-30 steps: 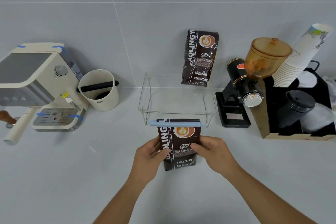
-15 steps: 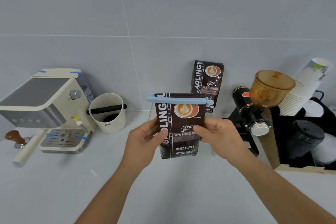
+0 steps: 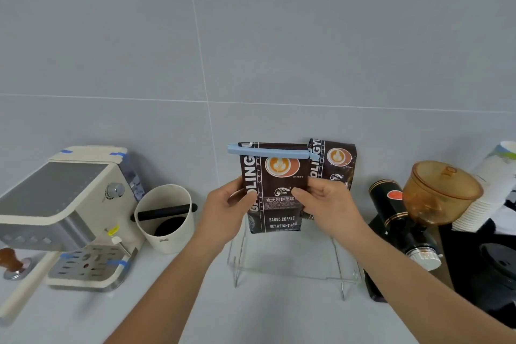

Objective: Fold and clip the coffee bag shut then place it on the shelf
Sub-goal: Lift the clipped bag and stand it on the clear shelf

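A dark brown coffee bag [image 3: 275, 176] is held upright in the air over the clear shelf [image 3: 290, 274]. A light blue clip [image 3: 268, 151] runs across its folded top. My left hand [image 3: 226, 208] grips the bag's left edge and my right hand [image 3: 329, 205] grips its right edge, thumbs on the front. A second coffee bag [image 3: 336, 162] stands on the shelf against the wall, partly hidden behind the held bag and my right hand.
An espresso machine [image 3: 64, 212] and a white knock box [image 3: 167, 220] stand at the left. A coffee grinder with an amber hopper [image 3: 435, 195], stacked paper cups [image 3: 491, 187] and a black organiser [image 3: 491, 268] crowd the right.
Both hands have lifted the clipped bag off the counter and carried it up and back, over the shelf. The camera has tilted upward.
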